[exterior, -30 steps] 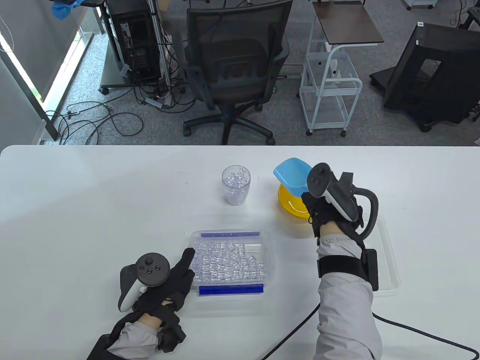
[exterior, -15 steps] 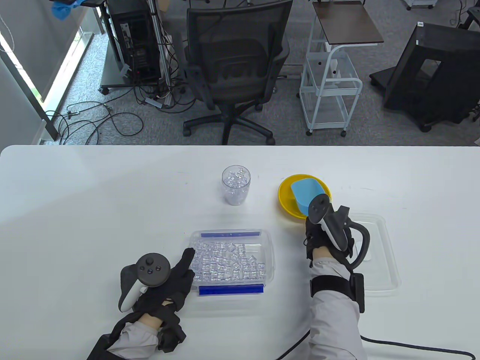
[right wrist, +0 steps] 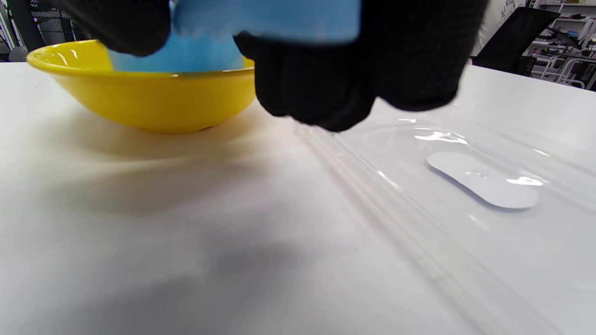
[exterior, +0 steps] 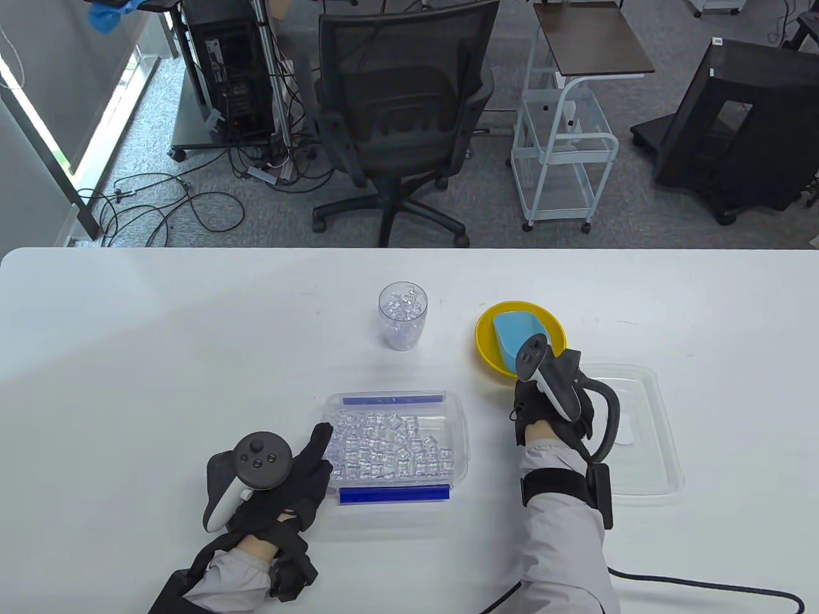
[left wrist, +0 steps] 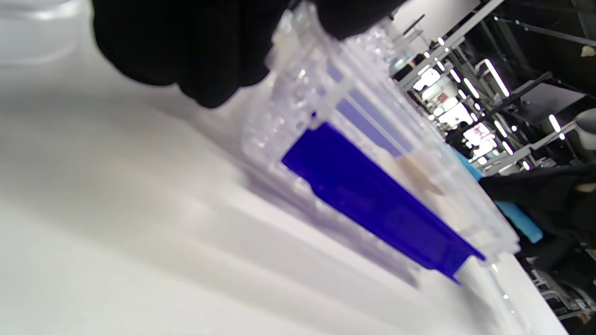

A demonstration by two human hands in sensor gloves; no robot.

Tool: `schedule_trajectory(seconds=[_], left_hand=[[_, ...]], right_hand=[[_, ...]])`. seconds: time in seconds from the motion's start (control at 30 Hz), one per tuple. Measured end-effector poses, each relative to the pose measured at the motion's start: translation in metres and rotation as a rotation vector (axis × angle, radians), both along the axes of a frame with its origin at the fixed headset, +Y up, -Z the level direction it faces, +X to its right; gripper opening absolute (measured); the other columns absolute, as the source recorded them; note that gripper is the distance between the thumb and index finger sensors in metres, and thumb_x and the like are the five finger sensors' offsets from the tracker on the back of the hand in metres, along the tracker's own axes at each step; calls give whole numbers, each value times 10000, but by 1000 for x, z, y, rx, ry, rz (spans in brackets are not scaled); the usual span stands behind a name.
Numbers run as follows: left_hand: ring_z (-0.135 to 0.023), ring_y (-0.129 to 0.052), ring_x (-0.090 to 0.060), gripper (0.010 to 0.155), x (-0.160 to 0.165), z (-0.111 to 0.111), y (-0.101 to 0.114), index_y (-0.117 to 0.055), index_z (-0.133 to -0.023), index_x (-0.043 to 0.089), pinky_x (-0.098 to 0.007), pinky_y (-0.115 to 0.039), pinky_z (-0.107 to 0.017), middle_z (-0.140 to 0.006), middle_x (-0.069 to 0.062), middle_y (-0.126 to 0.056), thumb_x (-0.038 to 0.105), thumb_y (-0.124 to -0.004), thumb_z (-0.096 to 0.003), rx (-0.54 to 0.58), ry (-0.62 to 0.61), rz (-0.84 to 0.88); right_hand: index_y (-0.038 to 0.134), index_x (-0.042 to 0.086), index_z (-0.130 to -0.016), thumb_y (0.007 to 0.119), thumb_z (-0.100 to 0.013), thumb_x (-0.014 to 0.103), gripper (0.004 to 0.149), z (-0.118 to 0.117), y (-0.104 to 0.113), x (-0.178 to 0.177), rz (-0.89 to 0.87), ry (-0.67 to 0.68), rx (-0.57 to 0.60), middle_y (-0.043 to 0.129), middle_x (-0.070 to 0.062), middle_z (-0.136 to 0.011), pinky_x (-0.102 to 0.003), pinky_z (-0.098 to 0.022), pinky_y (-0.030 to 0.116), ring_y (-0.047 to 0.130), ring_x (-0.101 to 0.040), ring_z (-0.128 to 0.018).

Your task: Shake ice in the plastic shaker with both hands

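Observation:
The clear plastic shaker cup stands open and upright at mid-table, full of ice cubes, with neither hand on it. My right hand grips the handle of a blue scoop that lies in a yellow bowl. In the right wrist view the gloved fingers wrap the scoop over the bowl. My left hand holds the near-left corner of a clear ice container. That hand and the container's blue clip also show in the left wrist view.
A clear flat lid lies on the table right of my right hand, also in the right wrist view. A black cable trails at the near right. An office chair stands beyond the table's far edge.
My right hand has lowered the blue scoop from above the bowl's far rim down into the yellow bowl and drawn back toward me. The left hand has not moved.

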State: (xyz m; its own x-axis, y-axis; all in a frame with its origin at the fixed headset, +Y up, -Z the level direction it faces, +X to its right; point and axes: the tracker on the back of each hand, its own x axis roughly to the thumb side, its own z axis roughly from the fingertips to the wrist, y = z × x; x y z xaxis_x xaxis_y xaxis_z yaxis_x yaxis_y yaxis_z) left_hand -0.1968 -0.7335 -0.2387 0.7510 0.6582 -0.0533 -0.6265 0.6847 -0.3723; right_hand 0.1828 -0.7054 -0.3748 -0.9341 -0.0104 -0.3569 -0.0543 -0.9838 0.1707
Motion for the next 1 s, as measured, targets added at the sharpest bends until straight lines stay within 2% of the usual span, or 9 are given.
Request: schedule_trajectory(seconds=[0.17, 0.33, 0.57, 0.63, 0.73, 1.0], left_hand=[[-877, -848, -474, 580, 0, 1, 0, -359, -1222, 161, -610, -776, -610, -1076, -347, -726, 261, -602, -705, 5, 5, -2], [-879, -848, -473, 579, 2, 1, 2, -364, -1223, 157, -606, -779, -611, -1075, -346, -728, 260, -603, -706, 12, 3, -33], [-899, -819, -509, 593, 9, 0, 11, -390, -1226, 131, -624, -765, -618, -1081, -380, -697, 253, -633, -699, 21, -4, -134], [-933, -756, -555, 635, 12, 1, 18, -341, -1230, 77, -654, -729, -635, -1104, -426, -614, 266, -644, -704, -1, -29, -152], [-945, -722, -581, 642, 20, 3, 35, -351, -1230, 63, -672, -711, -639, -1114, -445, -574, 270, -653, -702, 35, -47, -182], [-1002, -616, -609, 636, 33, -5, 83, -384, -1238, 71, -710, -664, -651, -1168, -419, -499, 277, -662, -704, 23, -104, -231]], right_hand=[[595, 60, -1014, 754, -516, 457, 656, 5, 6, 4, -34, 19, -1, 846, -238, -843, -544, -455, 820, 936, -382, -611], [616, 67, -1011, 758, -515, 454, 645, 16, 28, 4, -98, 79, 63, 838, -243, -857, -558, -463, 807, 926, -398, -626], [657, 68, -993, 762, -514, 450, 622, 41, 60, -9, -157, 232, 161, 861, -237, -836, -553, -449, 817, 939, -392, -605], [668, 65, -988, 760, -514, 451, 618, 49, 65, -16, -155, 285, 168, 869, -235, -828, -549, -444, 821, 946, -387, -597], [680, 61, -980, 759, -517, 445, 607, 59, 67, -26, -148, 348, 151, 881, -231, -818, -543, -437, 829, 955, -381, -586], [685, 43, -975, 746, -523, 443, 606, 73, 56, -46, -146, 468, 53, 895, -233, -803, -536, -426, 838, 965, -376, -573]])
